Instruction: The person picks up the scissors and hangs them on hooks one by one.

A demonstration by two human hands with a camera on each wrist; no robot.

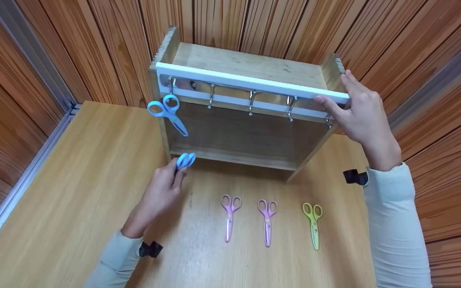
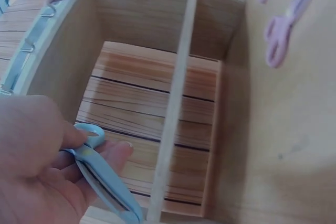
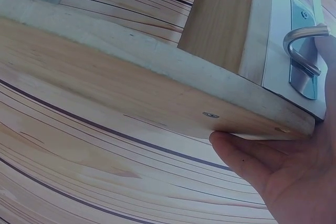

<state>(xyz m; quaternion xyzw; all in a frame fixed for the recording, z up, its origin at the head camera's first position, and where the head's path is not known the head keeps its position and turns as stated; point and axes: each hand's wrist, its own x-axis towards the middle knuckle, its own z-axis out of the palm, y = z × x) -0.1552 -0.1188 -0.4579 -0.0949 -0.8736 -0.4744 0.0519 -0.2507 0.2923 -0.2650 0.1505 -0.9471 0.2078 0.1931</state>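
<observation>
My left hand (image 1: 156, 192) holds a pair of blue scissors (image 1: 185, 161) in front of a wooden shelf (image 1: 230, 162). The left wrist view shows these scissors' blades (image 2: 107, 182) lying along the palm, with a handle loop by the fingertips. Another pair of blue scissors (image 1: 171, 112) hangs from the leftmost hook of the metal hook rail (image 1: 250, 94) on the shelf's upper front. My right hand (image 1: 360, 112) grips the shelf's upper right corner, thumb over the white strip and fingers against the outer side, as the right wrist view (image 3: 278, 171) also shows.
Two pairs of pink scissors (image 1: 229, 218) (image 1: 267, 222) and one pair of yellow-green scissors (image 1: 313, 226) lie in a row on the wooden table (image 1: 74, 192), handles towards the shelf. Wood-patterned panels (image 1: 230, 24) stand behind and at both sides.
</observation>
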